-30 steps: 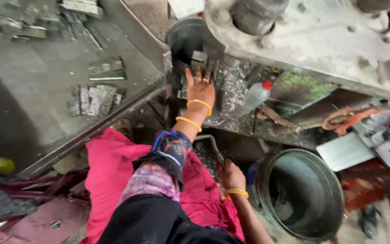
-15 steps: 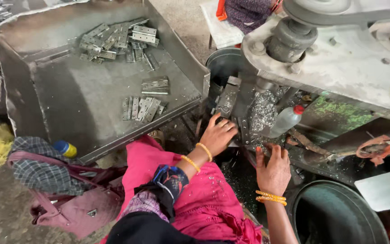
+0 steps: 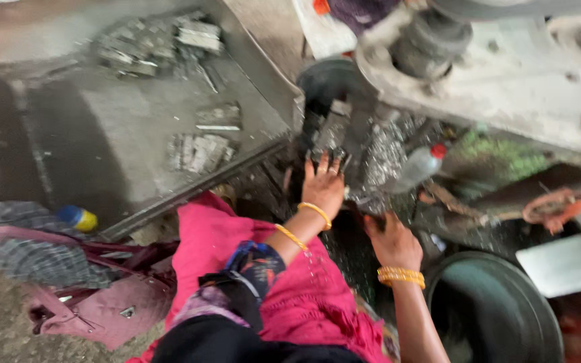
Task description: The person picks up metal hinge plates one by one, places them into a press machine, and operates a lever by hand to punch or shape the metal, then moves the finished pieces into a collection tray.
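- Left hand (image 3: pixel 323 185) lies flat with fingers spread, on the dark metal pieces (image 3: pixel 334 144) at the foot of the press machine (image 3: pixel 506 74)
- Right hand (image 3: pixel 391 238) is low by the shiny scrap (image 3: pixel 381 158); too blurred to tell whether it grips anything
- Looks like pieces are being fed or cleared at the die
- Any next reach needs fingers clear of it
- Stamped pieces (image 3: pixel 200 151) sit apart on the grey tray (image 3: pixel 102 134)

You are wearing a bright pink garment (image 3: pixel 317 296) that is covering your lap, with a dark patterned sleeve (image 3: pixel 253 265) in blue and purple tones ending above your left wrist. Your left hand (image 3: pixel 323 185) is wearing 2 thin gold bangles (image 3: pixel 304 222). Your right hand (image 3: pixel 393 240) is wearing a stack of gold bangles (image 3: pixel 401 275) at the wrist.
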